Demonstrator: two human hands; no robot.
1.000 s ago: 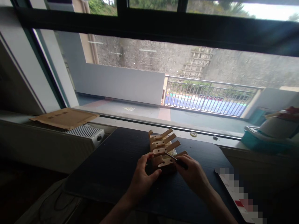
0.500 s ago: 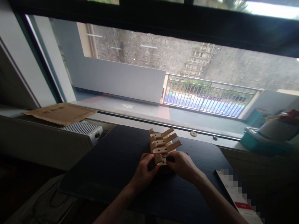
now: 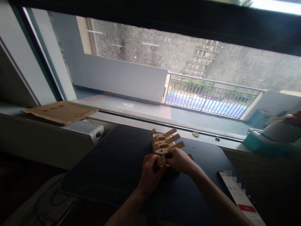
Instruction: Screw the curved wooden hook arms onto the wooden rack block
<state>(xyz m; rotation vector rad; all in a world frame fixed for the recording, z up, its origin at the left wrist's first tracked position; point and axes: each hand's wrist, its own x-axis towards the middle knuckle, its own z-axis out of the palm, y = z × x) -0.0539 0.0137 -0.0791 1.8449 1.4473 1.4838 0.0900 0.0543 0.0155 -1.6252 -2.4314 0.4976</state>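
On the dark table in front of me lies a row of several pale wooden hooks, each with a curled left end, a flat part with dark holes and an arm slanting up to the right. My left hand closes on the curled end of the nearest wooden hook. My right hand is closed in a pinch over that hook's flat part. A small dark tool shows at its fingertips; its kind is unclear. The right hand hides much of this hook.
The dark table stands against the window sill. A phone lies at its right edge. A tape roll and a small dark object are on the sill. Left, a brown envelope rests on a radiator. A teal box sits right.
My right hand has turned and shifted slightly, covering more of the nearest hook's flat part. My left hand stays at its curled end. The view has tilted a little.
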